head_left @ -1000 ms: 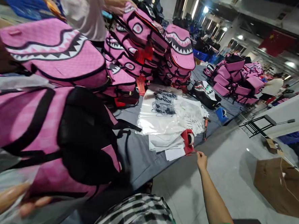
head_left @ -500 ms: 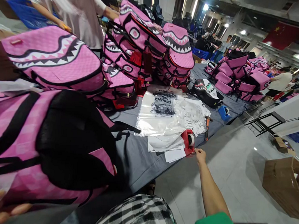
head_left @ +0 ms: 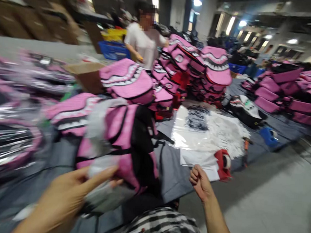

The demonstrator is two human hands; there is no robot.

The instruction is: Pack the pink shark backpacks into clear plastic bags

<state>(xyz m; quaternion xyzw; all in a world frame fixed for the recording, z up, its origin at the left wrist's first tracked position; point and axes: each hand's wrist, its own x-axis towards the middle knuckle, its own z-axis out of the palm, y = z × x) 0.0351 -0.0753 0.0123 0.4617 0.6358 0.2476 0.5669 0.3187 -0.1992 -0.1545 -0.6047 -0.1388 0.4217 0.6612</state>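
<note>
And here's the pink-and-black fabric backpack (head_left: 129,132), lying on the grey cloth-covered desk (head_left: 172,179), partly inside a translucent plastic bag (head_left: 98,127). The left hand (head_left: 71,192) grips that bag's edge! The right hand (head_left: 200,182) is curled closed, any contents impossible to make out, near one red tape dispenser (head_left: 222,164). One blue tape dispenser (head_left: 268,136) sits farther along, making two. Pale floor (head_left: 257,207) alongside; one white-shirted co-worker (head_left: 145,42) behind.

Ceiling lamps (head_left: 197,2) bright; plastic (head_left: 178,142) glaring; left side blurred, probably motion
</note>
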